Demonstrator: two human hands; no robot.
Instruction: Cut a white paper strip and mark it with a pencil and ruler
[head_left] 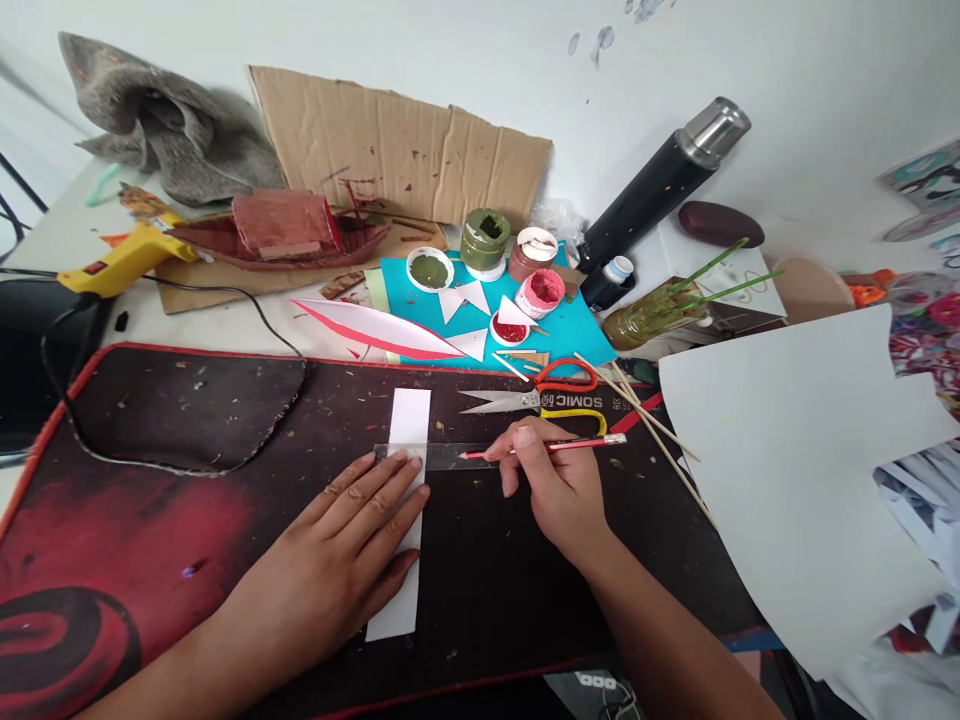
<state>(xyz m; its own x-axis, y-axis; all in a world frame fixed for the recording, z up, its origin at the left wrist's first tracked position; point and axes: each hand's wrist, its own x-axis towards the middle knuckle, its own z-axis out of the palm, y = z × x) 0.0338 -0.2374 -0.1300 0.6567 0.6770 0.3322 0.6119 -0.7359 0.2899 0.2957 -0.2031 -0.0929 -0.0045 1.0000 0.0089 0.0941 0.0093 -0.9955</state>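
"While your left hand [337, 555] lies flat, where's the paper strip [411, 415]?"
"Under my fingers [385, 495], running near to far, with a clear ruler [444, 458] across it, left to right. They're slightly spread, grasping nothing."
"And your right hand [559, 485]?"
"Farther off, right of the strip; I'm pinching a pencil [576, 443], its tip over the ruler."

One head-worn view, as I see it: faces forward and down, close over left hand [330, 560] and right hand [561, 490], dark mat [502, 580] filling lower middle, wall [450, 45] along the top.
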